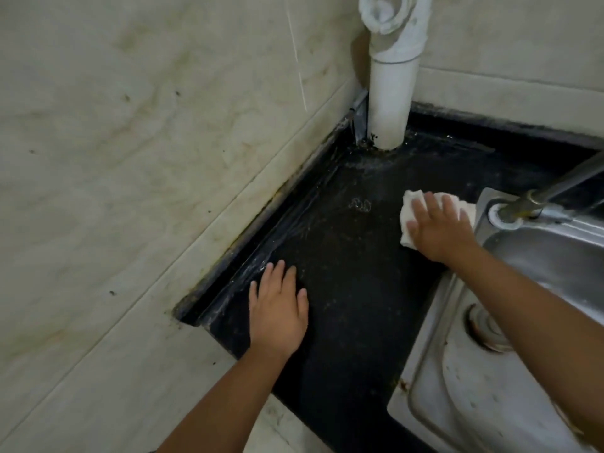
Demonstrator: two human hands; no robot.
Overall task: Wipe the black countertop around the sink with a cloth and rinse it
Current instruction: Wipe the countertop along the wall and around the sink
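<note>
Both hands point(277, 308) point(438, 227) lie flat, right one half hiding cloth point(408, 210).

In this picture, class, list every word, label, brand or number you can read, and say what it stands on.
No readable text anywhere.
Black countertop: a small pale squiggle, not legible as letters.
White pipe, cloth, sink, tap, wall tiles: no print, label or brand visible.
</note>
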